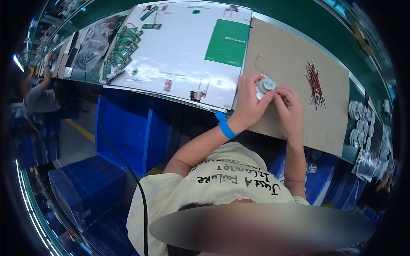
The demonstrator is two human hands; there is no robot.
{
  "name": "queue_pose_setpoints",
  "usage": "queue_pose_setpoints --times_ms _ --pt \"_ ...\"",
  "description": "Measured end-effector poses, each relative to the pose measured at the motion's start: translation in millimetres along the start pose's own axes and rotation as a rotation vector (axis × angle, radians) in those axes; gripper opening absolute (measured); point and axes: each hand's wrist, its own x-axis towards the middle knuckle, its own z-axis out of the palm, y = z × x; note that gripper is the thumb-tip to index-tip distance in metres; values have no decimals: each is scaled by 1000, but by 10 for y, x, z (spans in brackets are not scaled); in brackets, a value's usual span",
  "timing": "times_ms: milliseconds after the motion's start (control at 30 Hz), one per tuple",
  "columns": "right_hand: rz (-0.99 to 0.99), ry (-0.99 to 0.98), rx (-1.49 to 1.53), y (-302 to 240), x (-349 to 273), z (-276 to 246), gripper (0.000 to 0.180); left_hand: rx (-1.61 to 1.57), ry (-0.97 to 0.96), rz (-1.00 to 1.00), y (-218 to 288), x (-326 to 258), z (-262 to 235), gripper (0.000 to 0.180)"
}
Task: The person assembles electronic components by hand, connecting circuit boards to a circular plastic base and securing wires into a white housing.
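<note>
My left hand grips a small round white-and-silver part between thumb and fingers, above the brown board. A thin reddish wire curls up from beside that part. Close against its right side is my right hand, thumb and fingertips pinched together; whatever lies between them is too small or hidden to make out. A blue band circles my left wrist. To the right of my hands lies a loose bundle of dark red wires.
A glossy white printed sheet covers the bench on the left, with green circuit boards at its left edge. Several round white parts stand at the far right. Below the bench are blue bins. A person works farther left.
</note>
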Motion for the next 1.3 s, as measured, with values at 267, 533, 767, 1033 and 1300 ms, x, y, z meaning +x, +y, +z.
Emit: queue_pose_setpoints --times_ms 267,533,767,1033,1300 --pt "61 -1 -103 135 70 -80 13 34 -39 35 -15 63 41 45" --pt "-81 -84 -127 186 300 92 14 93 8 -2 -221 103 -29 44" --pt "-541 5 -353 -882 1324 371 25 -1 -14 -1 -190 -22 -279 47" --pt "-542 -285 -703 -939 2491 3426 47 183 -76 78 -182 -31 -358 54" --pt "-529 -535 -529 -708 2590 2016 27 -43 -117 49 -296 144 -386 62"
